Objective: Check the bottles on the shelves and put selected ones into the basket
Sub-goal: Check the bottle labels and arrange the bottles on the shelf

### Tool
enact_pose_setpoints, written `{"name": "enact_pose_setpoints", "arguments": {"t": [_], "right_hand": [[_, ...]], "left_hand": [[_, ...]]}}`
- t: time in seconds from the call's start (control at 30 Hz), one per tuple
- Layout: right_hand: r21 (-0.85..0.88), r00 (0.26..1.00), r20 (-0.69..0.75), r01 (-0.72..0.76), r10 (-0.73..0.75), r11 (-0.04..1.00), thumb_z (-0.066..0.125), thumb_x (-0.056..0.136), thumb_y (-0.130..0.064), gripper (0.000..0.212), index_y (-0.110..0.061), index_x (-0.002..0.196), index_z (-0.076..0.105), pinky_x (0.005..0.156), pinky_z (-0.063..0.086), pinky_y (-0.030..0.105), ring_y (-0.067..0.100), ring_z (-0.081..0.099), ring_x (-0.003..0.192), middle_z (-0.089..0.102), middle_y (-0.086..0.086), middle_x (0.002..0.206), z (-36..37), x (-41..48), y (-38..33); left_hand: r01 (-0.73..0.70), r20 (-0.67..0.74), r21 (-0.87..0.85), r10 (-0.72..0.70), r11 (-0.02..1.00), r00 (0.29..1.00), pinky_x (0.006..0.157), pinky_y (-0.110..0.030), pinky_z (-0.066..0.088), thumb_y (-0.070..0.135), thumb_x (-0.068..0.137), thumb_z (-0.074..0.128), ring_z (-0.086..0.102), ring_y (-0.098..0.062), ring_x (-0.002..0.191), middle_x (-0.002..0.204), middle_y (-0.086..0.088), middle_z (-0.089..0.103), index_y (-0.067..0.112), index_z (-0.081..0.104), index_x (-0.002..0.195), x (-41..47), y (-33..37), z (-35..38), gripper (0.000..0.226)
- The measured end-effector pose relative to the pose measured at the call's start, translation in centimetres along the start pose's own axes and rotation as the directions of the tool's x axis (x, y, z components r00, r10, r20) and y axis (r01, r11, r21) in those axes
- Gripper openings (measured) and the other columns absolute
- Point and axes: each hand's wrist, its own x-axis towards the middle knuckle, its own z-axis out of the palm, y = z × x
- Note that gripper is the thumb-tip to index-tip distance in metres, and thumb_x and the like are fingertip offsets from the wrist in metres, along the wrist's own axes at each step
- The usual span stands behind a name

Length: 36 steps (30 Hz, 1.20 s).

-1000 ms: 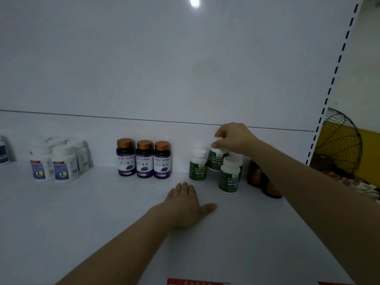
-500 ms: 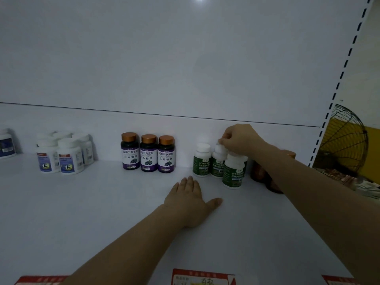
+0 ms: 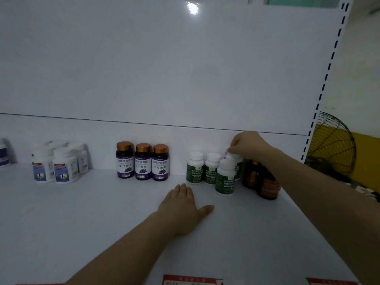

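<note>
Four green-label bottles [image 3: 211,171] stand at one o'clock; my right hand [image 3: 248,145] pinches the rear bottle [image 3: 238,168] by its cap, my left hand [image 3: 185,206] lies flat, fingers straight. Checking step, I judge; next, lift it clear.

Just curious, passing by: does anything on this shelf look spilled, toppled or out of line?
Nothing spilled or toppled. One white, green-labelled plastic bottle stands forward of its row; the right hand pinches the cap of another behind it.
</note>
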Motion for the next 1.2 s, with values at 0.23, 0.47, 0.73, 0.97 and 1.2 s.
{"name": "enact_pose_setpoints", "arguments": {"t": [0.23, 0.47, 0.73, 0.97, 1.2], "right_hand": [[0.136, 0.951, -0.298, 0.128, -0.083, 0.982, 0.065, 0.086, -0.036, 0.026, -0.014, 0.098, 0.072, 0.074, 0.051, 0.028, 0.021, 0.063, 0.095, 0.067, 0.007, 0.105, -6.2, -1.9, -1.6], [0.377, 0.987, -0.158, 0.098, -0.04, 0.921, 0.067, 0.086, -0.037, 0.035, -0.003, 0.093, 0.073, 0.07, 0.059, 0.026, 0.022, 0.072, 0.073, 0.073, 0.008, 0.082, -8.8, -5.0, -3.5], [0.461, 0.995, -0.089, 0.084, -0.048, 0.883, 0.067, 0.084, -0.04, 0.041, -0.001, 0.096, 0.073, 0.075, 0.059, 0.026, 0.022, 0.073, 0.077, 0.074, 0.01, 0.086, -7.2, -7.2, -3.4], [0.478, 0.995, -0.073, 0.1, -0.074, 0.872, 0.065, 0.085, -0.044, 0.042, -0.003, 0.094, 0.074, 0.073, 0.057, 0.024, 0.019, 0.072, 0.077, 0.074, 0.008, 0.087, -6.1, -8.5, -2.9], [0.496, 0.994, -0.07, 0.106, -0.082, 0.862, 0.065, 0.085, -0.043, 0.041, -0.004, 0.093, 0.073, 0.077, 0.059, 0.028, 0.02, 0.072, 0.08, 0.074, 0.008, 0.089, -6.4, -9.3, -2.6]], "left_hand": [[-0.112, -0.23, -0.443, 0.008, 0.89, 0.973, 0.076, -0.017, 0.041, 0.041, 0.087, 0.063, 0.055, -0.009, 0.094, 0.123, -0.002, 0.06, 0.018, 0.055, 0.12, 0.7, 2.2, -3.6, 0.042], [-0.176, -0.229, -0.802, -0.022, 0.572, 0.973, 0.086, -0.034, 0.05, 0.033, 0.08, 0.072, 0.06, -0.021, 0.102, 0.112, -0.004, 0.063, 0.011, 0.058, 0.116, 0.4, 5.6, -7.1, 0.044], [-0.183, -0.219, -0.919, -0.067, 0.349, 0.973, 0.093, -0.04, 0.051, 0.024, 0.072, 0.08, 0.066, -0.022, 0.094, 0.099, -0.008, 0.07, 0.018, 0.067, 0.089, -2.0, 5.3, -5.8, 0.023], [-0.15, -0.181, -0.949, -0.091, 0.276, 0.979, 0.093, -0.037, 0.051, 0.019, 0.07, 0.081, 0.063, -0.019, 0.094, 0.086, 0.001, 0.065, 0.021, 0.061, 0.079, -3.1, 6.0, -5.1, 0.022], [-0.158, -0.192, -0.935, -0.08, 0.318, 0.978, 0.094, -0.037, 0.05, 0.019, 0.07, 0.08, 0.061, -0.015, 0.089, 0.081, 0.005, 0.062, 0.023, 0.059, 0.076, -3.7, 6.3, -5.2, 0.023]]}}
